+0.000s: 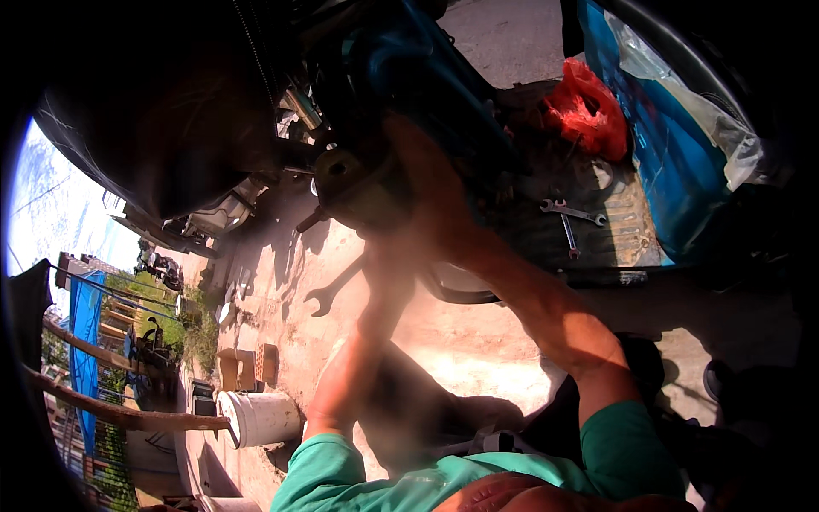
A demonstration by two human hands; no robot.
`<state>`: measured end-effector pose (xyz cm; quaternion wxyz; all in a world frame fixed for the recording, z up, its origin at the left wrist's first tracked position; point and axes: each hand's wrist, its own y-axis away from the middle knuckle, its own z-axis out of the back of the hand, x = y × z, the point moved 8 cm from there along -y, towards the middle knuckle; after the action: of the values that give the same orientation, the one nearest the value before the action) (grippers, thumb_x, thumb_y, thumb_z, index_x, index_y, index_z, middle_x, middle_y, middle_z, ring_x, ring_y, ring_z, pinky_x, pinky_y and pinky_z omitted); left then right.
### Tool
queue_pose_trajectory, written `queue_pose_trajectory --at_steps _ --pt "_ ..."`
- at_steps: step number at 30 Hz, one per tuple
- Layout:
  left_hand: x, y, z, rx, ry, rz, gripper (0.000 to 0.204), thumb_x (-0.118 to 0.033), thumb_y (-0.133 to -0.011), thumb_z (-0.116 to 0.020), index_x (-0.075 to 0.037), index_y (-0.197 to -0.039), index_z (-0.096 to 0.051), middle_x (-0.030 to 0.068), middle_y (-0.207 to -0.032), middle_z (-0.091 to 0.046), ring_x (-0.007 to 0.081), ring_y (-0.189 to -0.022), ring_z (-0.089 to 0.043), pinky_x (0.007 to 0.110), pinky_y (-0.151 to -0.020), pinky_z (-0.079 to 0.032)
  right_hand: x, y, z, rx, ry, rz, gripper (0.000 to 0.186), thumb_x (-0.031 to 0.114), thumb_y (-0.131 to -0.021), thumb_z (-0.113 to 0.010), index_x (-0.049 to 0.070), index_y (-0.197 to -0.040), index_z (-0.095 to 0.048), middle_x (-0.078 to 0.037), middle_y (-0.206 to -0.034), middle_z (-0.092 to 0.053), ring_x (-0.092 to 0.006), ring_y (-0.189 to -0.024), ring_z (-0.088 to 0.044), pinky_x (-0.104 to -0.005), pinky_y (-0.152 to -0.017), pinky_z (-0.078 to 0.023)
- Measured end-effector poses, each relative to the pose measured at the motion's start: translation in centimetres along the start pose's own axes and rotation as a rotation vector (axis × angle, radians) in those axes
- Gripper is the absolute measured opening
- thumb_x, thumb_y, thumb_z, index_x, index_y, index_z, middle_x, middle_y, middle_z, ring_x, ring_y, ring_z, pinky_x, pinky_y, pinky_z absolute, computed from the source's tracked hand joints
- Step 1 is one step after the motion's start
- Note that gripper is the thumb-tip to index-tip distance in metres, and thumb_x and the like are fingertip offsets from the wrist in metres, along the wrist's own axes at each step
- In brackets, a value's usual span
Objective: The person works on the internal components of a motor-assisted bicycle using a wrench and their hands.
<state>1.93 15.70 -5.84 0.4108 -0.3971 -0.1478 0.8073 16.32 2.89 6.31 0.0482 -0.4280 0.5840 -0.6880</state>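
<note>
My left hand [394, 243] is closed around an open-end wrench [326, 299], whose jaw sticks out to the lower left over the sunlit ground. Just above it, my right hand [426, 175] reaches up against a dark blue vehicle's front part [426, 77]. Shadow and blur hide the right fingers. Next to both hands is a round, dull metal part [337, 171] with a hole in its face. A short dark rod [312, 220] juts out below that part.
On the vehicle's footboard [627, 205] lie a double-ended wrench [576, 212], a second wrench [570, 237] and a red plastic bag [589, 111]. A blue panel [670, 171] bounds it at the right. At left are a white bucket [264, 418] and bricks [266, 363].
</note>
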Motion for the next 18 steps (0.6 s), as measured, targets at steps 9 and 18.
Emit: queue_pose_trajectory --at_steps 9,18 --pt "-1.0 -0.1 0.5 -0.067 0.136 0.028 0.043 -0.020 -0.099 -0.063 -0.005 -0.139 -0.052 0.0139 -0.124 -0.066 0.0285 -0.113 -0.066 0.039 -0.093 -0.055 -1.7 0.0 0.7 -0.098 -0.162 -0.081 0.110 0.032 -0.065 -0.091 0.004 -0.155 -0.035 -0.024 -0.151 -0.044 -0.0416 -0.137 -0.048 -0.0469 -0.114 -0.041" --pt "-4.2 -1.2 -1.7 0.128 0.478 0.179 0.063 -0.040 -0.114 -0.021 -0.002 -0.163 -0.013 0.0143 -0.165 -0.026 0.0240 -0.152 -0.028 0.037 -0.124 -0.027 -3.2 -0.6 0.4 -0.038 -0.292 -0.170 0.104 0.033 -0.068 -0.090 0.002 -0.153 -0.038 -0.024 -0.143 -0.054 -0.0395 -0.131 -0.054 -0.0455 -0.112 -0.043"
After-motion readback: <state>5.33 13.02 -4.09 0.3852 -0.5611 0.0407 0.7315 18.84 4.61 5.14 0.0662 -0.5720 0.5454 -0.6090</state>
